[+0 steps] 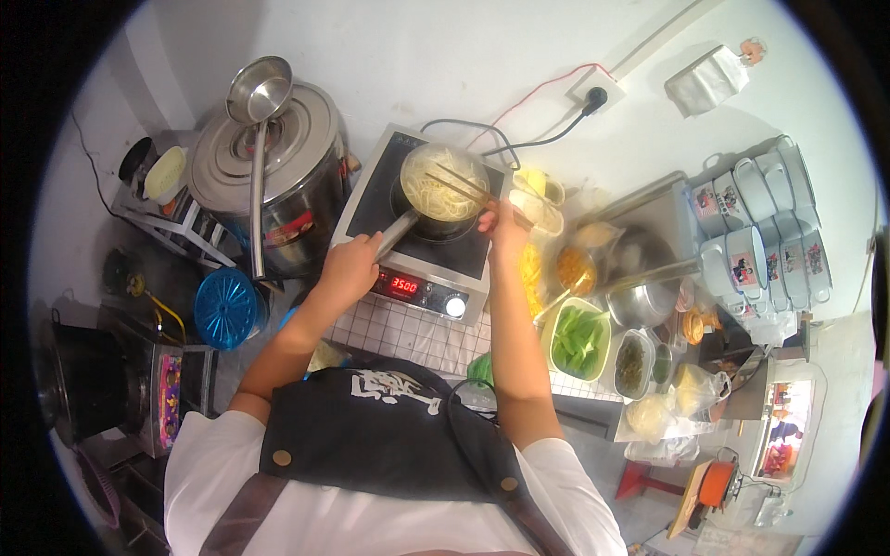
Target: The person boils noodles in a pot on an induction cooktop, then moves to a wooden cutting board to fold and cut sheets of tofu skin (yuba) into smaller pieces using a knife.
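My left hand (351,270) grips the handle of a metal saucepan (410,217), which is over the black glass top of an induction cooker (372,221). Pale noodle-like strands (445,184) fill the pan, though steam or glare blurs them. In my right hand (505,221) is a pair of brown chopsticks (459,186), with the tips over the strands. The cooker's front panel has a lit red display (403,285) and a white knob (455,308). I cannot tell whether the pan rests on the glass or is slightly raised.
Left of the cooker stands a large lidded stockpot (278,201) with a ladle (259,90) across its lid. A blue slotted basket (226,307) is below it. At right are a tub of green leaves (580,340), a tub of dark greens (633,363) and stacked grey pots (754,229).
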A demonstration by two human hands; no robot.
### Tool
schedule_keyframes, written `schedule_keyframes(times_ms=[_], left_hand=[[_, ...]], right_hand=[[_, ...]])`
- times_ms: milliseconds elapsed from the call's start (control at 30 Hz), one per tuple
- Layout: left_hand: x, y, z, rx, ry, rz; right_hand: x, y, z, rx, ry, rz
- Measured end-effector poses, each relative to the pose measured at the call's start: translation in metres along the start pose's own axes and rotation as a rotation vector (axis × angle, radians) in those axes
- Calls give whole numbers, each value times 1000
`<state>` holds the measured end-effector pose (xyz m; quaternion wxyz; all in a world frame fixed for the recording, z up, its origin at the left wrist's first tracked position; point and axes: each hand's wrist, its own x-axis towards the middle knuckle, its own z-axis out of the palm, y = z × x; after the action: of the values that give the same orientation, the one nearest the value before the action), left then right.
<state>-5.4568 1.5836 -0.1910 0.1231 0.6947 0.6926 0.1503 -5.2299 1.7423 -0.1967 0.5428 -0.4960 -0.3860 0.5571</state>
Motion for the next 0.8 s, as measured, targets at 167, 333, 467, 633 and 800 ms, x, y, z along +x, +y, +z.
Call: schedule_keyframes(times_ms=[167, 333, 467, 633, 800], left_hand=[[0, 23, 29, 405, 355, 70], [-22, 85, 100, 64, 40, 705], [-30, 77, 175, 165, 31, 760], [-37, 88, 187, 306, 8, 726], [-34, 103, 187, 239, 0, 636]], right_hand=[[17, 23, -46, 50, 10, 145], [-12, -6, -55, 20, 66, 14], [-10, 1, -75, -115, 75, 25], [-24, -41, -73, -230, -8, -135], [-15, -39, -58, -338, -127, -108]])
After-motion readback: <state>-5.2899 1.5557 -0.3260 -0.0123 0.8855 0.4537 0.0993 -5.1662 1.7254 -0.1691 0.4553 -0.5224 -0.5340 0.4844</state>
